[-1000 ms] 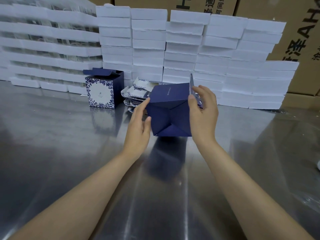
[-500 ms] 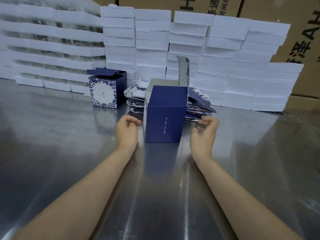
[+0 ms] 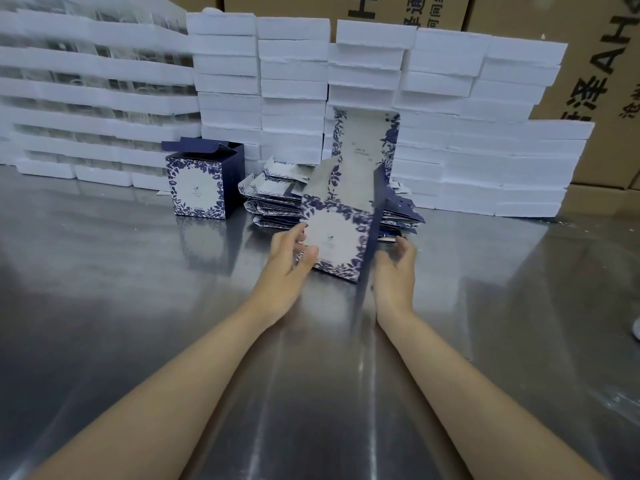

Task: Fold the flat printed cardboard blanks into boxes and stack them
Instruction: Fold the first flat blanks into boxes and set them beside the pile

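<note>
A navy box with a blue floral face (image 3: 333,238) stands slightly tilted on the steel table (image 3: 131,306), its tall lid flap up and its top open. My left hand (image 3: 289,258) grips the box's lower left corner, thumb on the printed face. At the box's navy right side, my right hand (image 3: 395,268) is held with fingers apart; whether it touches is unclear. A pile of flat printed blanks (image 3: 272,199) lies just behind, partly hidden by the box. One folded box (image 3: 202,183) with its top flaps open stands to the left.
Stacks of white foam trays (image 3: 294,81) form a wall along the table's back edge. Brown cartons (image 3: 588,64) rise behind them. A crumpled clear plastic sheet (image 3: 620,400) lies at the right edge.
The box was set down upright and both hands let go. It has since been turned, so the floral face points at me, and my left hand holds it again.
</note>
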